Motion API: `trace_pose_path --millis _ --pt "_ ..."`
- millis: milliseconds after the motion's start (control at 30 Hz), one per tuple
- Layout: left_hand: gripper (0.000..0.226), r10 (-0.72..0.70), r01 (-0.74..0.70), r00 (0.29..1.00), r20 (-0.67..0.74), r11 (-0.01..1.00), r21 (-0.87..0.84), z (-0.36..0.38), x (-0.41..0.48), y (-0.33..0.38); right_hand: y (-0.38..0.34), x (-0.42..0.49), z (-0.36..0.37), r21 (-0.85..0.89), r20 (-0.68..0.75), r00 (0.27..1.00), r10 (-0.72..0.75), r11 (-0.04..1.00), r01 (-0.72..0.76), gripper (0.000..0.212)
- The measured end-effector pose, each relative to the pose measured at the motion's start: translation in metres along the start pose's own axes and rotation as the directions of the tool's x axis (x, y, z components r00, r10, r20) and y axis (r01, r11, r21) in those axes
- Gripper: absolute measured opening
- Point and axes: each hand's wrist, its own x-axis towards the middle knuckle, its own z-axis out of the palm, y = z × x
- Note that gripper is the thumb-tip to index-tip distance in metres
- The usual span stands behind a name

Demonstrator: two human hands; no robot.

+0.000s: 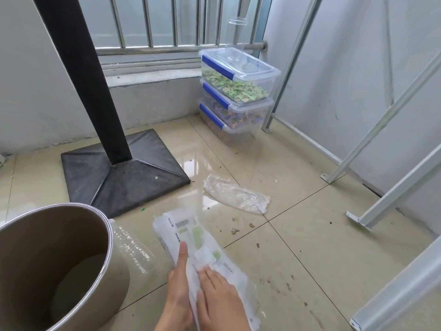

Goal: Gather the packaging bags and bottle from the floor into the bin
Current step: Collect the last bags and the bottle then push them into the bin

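Observation:
A bundle of white packaging bags (191, 235) with green and grey print sits low in the middle of the view, just above the floor. My left hand (177, 287) grips its left edge, thumb stretched up along it. My right hand (218, 299) presses on the bundle from the right. One clear, crumpled plastic bag (236, 194) lies alone on the tiles farther away. A clear, empty plastic bottle (134, 249) lies on its side against the brown round bin (105, 278), which stands at the lower left with its inside bare.
A black post on a square dark base (121, 177) stands behind the bin. Three stacked clear storage boxes (236, 99) with blue clips sit by the railing. White metal frame legs (372, 211) slant along the right wall. Dirt specks dot the tiles.

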Motion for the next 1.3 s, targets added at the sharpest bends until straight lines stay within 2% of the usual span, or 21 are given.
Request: trace_pose_path --millis 100,133,167,200,233,300,367,433,533,667,767,900,1000,1067,1200,1300 --pt "0.025 0.207 -0.183 0.968 -0.142 0.97 0.162 -0.001 0.006 0.001 0.009 0.004 -0.002 0.011 -0.085 0.996 -0.025 1.0 0.026 0.04" --pt "0.022 0.234 -0.199 0.958 -0.165 0.959 0.202 0.0 0.01 0.001 0.013 0.007 -0.003 0.02 -0.078 0.996 -0.045 0.999 0.047 0.04" --pt "0.024 0.245 -0.201 0.952 -0.184 0.952 0.231 -0.001 0.015 0.0 0.016 0.011 -0.006 0.08 -0.092 0.994 -0.061 0.994 0.069 0.05" --pt "0.024 0.259 -0.208 0.946 -0.197 0.947 0.246 -0.004 0.023 -0.002 0.021 0.016 -0.009 0.171 -0.095 0.994 -0.052 0.983 0.068 0.061" --pt "0.024 0.265 -0.209 0.943 -0.201 0.942 0.264 -0.004 0.027 -0.002 0.029 0.022 -0.013 0.281 -0.05 0.998 -0.023 0.959 0.037 0.062" --pt "0.023 0.267 -0.211 0.945 -0.187 0.938 0.274 -0.007 0.037 -0.001 0.042 0.04 -0.025 0.446 -0.029 0.999 0.023 0.895 -0.007 0.043" --pt "0.024 0.271 -0.22 0.949 -0.159 0.934 0.28 -0.008 0.046 0.002 0.06 0.065 -0.034 0.493 -0.112 0.986 0.124 0.868 -0.053 0.028" --pt "0.024 0.273 -0.225 0.951 -0.146 0.933 0.279 -0.012 0.057 0.005 0.082 0.097 -0.04 0.423 -0.151 0.971 0.186 0.9 -0.106 0.033" --pt "0.015 0.292 -0.25 0.947 -0.132 0.93 0.269 -0.015 0.072 0.008 0.118 0.146 -0.046 0.262 -0.19 0.954 0.234 0.948 -0.18 0.056" --pt "0.008 0.312 -0.267 0.942 -0.122 0.919 0.291 -0.014 0.093 0.005 0.146 0.193 -0.036 0.15 -0.062 0.943 0.327 0.937 -0.315 0.083" --pt "0.019 0.317 -0.269 0.94 -0.125 0.915 0.3 -0.011 0.104 0.003 0.16 0.22 -0.031 0.058 -0.091 0.938 0.333 0.943 -0.329 0.092" --pt "0.028 0.303 -0.251 0.944 -0.132 0.918 0.307 -0.009 0.115 -0.002 0.174 0.246 -0.03 -0.029 -0.135 0.936 0.327 0.942 -0.333 0.088" --pt "0.022 0.301 -0.246 0.945 -0.128 0.911 0.33 -0.009 0.121 -0.006 0.194 0.247 -0.016 -0.239 0.028 0.924 0.381 0.9 -0.364 0.08" --pt "0.015 0.308 -0.249 0.943 -0.126 0.905 0.344 -0.007 0.123 -0.006 0.203 0.243 -0.003 -0.37 0.043 0.92 0.389 0.862 -0.347 0.067" --pt "0.02 0.301 -0.237 0.944 -0.133 0.903 0.359 -0.004 0.126 -0.008 0.196 0.236 0.0 -0.63 -0.061 0.974 0.218 0.748 -0.207 0.038" --pt "0.021 0.302 -0.236 0.944 -0.134 0.901 0.365 0.001 0.126 -0.009 0.187 0.222 -0.008 -0.659 -0.04 0.982 0.185 0.734 -0.165 0.03"
